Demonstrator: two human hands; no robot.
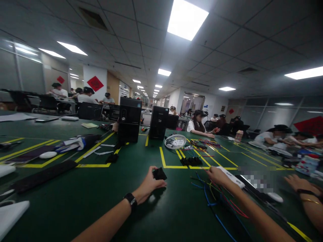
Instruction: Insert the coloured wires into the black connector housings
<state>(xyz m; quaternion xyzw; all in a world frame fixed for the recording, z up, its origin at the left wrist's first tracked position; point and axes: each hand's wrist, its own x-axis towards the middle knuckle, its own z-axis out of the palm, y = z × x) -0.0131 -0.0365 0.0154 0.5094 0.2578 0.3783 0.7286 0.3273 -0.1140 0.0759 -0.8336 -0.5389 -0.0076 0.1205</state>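
My left hand (149,184), with a dark watch on its wrist, grips a small black block (159,173) between thumb and fingers above the green table. To the right, my right hand (219,176) has its fingers pinched together; whatever lies between the fingertips is too small to make out. Blue, red and yellow-green wires (207,195) run loosely over the table just below and beside that hand. Beyond my hands lies a row of black blocks (191,161) near the yellow tape.
Two tall black boxes (158,122) stand at the back beside a white round basket (175,142). Bundled wires (205,144) lie to its right. A white power strip (230,176) and a co-worker's hands (302,188) are on the right. Gloves (73,144) and a long black pouch (44,175) lie left.
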